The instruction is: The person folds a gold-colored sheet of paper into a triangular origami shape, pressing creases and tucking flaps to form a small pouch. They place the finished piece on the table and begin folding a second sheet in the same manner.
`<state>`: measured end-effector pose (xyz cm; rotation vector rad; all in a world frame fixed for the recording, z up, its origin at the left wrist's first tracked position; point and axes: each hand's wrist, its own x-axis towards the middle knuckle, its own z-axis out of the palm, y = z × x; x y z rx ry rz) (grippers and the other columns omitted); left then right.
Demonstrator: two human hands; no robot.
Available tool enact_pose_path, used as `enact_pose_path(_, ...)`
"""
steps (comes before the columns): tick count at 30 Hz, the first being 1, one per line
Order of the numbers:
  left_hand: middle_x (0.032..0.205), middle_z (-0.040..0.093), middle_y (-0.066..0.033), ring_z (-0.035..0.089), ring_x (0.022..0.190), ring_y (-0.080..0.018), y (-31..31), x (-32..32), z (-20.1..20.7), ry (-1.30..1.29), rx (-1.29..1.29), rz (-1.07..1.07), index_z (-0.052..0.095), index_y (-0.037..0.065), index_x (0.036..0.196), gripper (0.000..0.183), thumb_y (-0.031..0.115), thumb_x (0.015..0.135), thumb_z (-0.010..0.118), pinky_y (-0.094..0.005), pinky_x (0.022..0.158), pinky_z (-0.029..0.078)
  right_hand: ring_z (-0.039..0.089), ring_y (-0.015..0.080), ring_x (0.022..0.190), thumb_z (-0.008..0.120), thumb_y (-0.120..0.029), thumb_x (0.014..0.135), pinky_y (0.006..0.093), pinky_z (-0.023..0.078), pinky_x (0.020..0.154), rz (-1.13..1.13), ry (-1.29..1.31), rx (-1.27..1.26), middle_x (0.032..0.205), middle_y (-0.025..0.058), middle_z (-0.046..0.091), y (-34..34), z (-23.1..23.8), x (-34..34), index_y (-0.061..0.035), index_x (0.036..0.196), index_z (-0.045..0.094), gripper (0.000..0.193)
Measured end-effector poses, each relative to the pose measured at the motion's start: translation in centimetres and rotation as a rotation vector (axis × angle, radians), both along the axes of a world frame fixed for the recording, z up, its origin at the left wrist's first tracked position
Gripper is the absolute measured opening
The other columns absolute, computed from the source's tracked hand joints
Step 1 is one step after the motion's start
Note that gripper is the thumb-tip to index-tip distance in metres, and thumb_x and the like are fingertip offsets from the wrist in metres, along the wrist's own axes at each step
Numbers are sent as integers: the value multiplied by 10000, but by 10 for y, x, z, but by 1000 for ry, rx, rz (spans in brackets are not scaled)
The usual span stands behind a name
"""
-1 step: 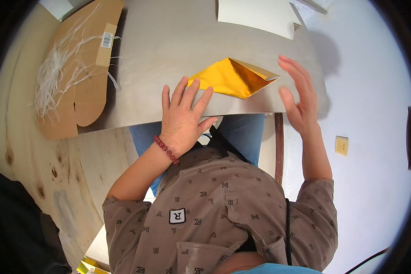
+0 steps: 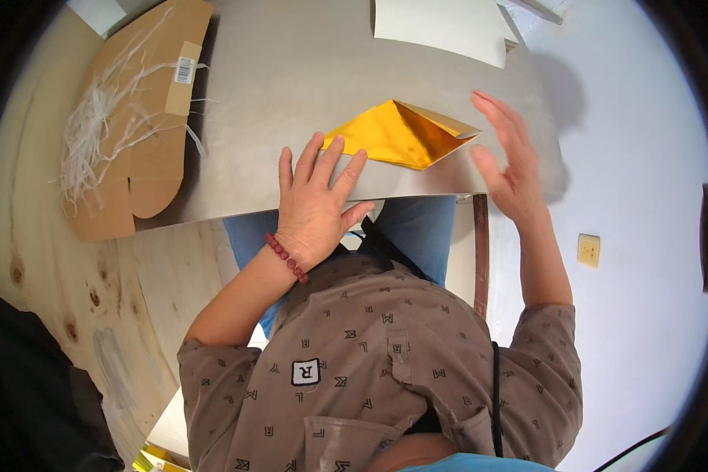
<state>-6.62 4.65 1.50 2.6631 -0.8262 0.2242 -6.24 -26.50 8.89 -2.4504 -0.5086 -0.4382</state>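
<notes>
A folded piece of shiny gold paper (image 2: 381, 134) lies on the grey tabletop (image 2: 283, 71) close to its front edge. Its right side stands partly raised, making a pocket with a darker gold inside and a pointed right tip. My left hand (image 2: 315, 189), a dark red bead bracelet on the wrist, rests with fingers spread; their tips press on the paper's left end. Just beyond the right tip, my right hand (image 2: 511, 161) hovers with thumb and fingers apart, slightly blurred. Nothing is held in it.
At the left, a brown cardboard piece (image 2: 153, 149) carries a tangle of white plastic strands (image 2: 94, 126). White sheets (image 2: 440, 27) lie at the table's far side. A pale wall (image 2: 629, 173) with a socket (image 2: 588, 250) rises at the right.
My right hand has shifted a little to the left, closer to the gold paper's right tip. The left hand and the paper stay where they were.
</notes>
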Motion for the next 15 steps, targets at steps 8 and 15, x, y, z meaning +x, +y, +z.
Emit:
enact_pose_path(8, 1410, 590, -82, 474, 1425, -324, 13, -6, -5, -73, -126, -25, 664, 186, 1364, 561, 283, 845, 853, -636, 1212, 293, 481, 343, 1480, 893, -368, 804, 569, 298, 1282, 203, 155, -355, 1510, 146, 589, 10, -37, -15, -108, 1488, 580, 796)
enact_pose_path(15, 1064, 712, -1, 653, 1136, -234, 23, -5, -2, -174, -358, -83, 788, 160, 1052, 245, 101, 821, 843, -547, 1130, 404, 649, 283, 1259, 764, -80, 920, 518, 459, 1190, 286, -93, -196, 1291, 91, 724, 16, -48, -28, -94, 1298, 709, 382)
